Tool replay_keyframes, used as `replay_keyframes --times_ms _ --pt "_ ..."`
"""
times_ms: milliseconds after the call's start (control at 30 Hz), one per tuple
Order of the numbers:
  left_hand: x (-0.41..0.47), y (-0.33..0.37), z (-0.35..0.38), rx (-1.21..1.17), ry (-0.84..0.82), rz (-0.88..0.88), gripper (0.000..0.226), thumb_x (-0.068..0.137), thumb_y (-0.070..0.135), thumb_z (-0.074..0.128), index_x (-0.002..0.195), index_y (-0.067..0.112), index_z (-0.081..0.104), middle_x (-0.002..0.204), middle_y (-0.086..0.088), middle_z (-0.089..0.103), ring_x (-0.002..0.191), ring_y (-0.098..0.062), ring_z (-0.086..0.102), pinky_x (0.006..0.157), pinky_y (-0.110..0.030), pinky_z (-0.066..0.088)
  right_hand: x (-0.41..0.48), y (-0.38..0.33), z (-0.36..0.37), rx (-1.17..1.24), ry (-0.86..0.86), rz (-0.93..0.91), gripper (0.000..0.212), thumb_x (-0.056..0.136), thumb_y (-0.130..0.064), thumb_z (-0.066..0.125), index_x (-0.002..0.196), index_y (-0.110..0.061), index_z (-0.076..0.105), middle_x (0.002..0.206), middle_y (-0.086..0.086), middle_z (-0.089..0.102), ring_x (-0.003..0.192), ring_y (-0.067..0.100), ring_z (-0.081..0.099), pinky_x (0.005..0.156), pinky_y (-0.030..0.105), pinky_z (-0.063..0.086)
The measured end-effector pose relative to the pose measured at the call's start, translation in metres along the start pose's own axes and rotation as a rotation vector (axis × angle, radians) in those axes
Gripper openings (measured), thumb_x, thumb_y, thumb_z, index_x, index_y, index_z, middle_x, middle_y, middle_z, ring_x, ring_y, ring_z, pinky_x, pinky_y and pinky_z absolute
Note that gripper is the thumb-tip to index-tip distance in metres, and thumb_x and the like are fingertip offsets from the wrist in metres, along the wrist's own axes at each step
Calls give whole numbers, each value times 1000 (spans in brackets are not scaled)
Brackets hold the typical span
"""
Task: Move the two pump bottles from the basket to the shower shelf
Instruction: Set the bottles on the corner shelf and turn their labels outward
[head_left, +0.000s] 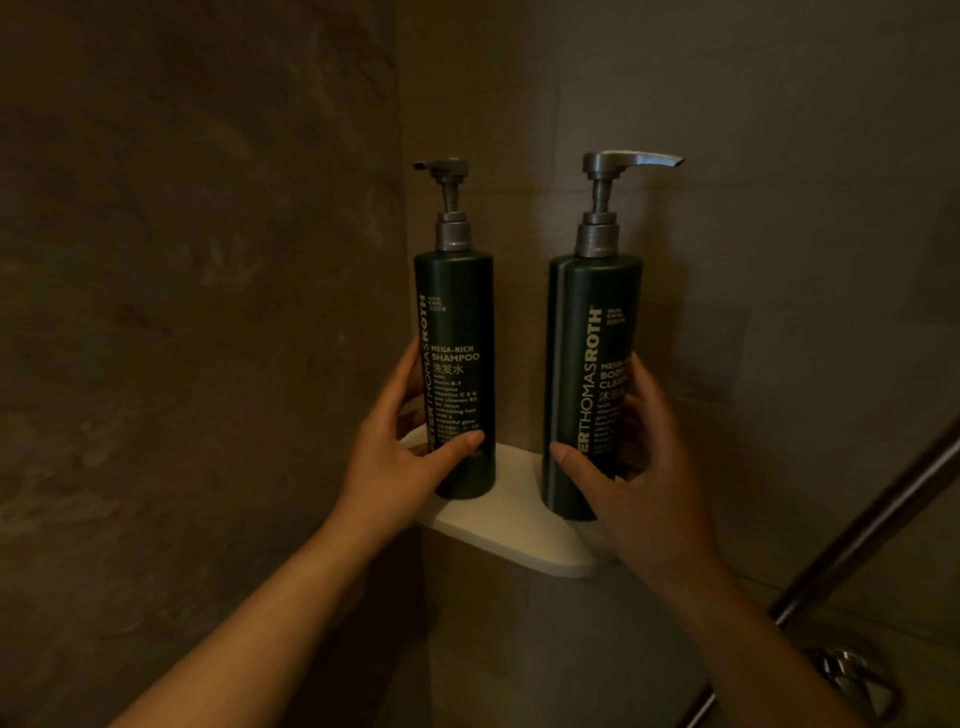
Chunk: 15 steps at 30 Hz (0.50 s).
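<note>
Head camera faces the shower corner shelf (519, 540) closely, looking slightly down.

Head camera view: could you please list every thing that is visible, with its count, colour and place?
shampoo bottle: one, dark green with a grey pump, upright on the left part of the shelf, nozzle pointing left.
body cleanser bottle: one, dark green with a grey pump, upright on the right part of the shelf, nozzle pointing right.
corner shelf: one, white, fixed where the two walls meet.
tiled walls: two, brown-grey, left and right of the corner.
metal rail: one, grey, slanting at the lower right.
metal fitting: one, shiny grey, bottom right; too blurred to identify.
left hand: one, wrapped around the lower shampoo bottle.
right hand: one, wrapped around the lower body cleanser bottle.
</note>
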<state>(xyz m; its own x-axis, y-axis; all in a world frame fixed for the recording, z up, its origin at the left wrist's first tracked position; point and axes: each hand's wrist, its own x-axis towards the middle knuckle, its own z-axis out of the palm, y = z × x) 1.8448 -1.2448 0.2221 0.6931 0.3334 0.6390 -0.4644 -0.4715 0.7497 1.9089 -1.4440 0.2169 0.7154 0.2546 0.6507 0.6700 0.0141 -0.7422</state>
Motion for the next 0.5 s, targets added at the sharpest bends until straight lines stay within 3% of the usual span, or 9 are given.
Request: replay_keyframes --times_ms 200,333,400,500 --pt "12 -6 -9 66 -6 -51 91 61 32 74 129 62 20 128 29 39 110 18 42 79 -5 43 2 2 -4 46 -54 23 88 64 -36 74 131 -64 25 130 -30 45 119 -1 48 93 43 50" --pt "7 -2 -9 111 -27 -79 90 60 38 72 128 64 17 129 27 37 116 8 41 85 -7 39 4 3 1 20 -67 21 90 65 -39 74 134 -61 21 137 -19 44 123 5 46 94 46 48" --pt "1 0 -9 143 32 -101 94 61 39 71 136 53 15 135 19 36 120 -2 40 81 -8 40 4 4 2 22 -82 27 90 64 -44 72 134 -61 18 140 -18 41 126 7 43 96 49 46" --pt "-13 8 -11 196 182 -86 91 63 44 68 139 45 20 139 14 37 124 -4 38 92 -23 40 1 5 1 69 -149 32 88 69 -42 68 136 -61 14 144 -20 36 128 7 41 98 50 44"
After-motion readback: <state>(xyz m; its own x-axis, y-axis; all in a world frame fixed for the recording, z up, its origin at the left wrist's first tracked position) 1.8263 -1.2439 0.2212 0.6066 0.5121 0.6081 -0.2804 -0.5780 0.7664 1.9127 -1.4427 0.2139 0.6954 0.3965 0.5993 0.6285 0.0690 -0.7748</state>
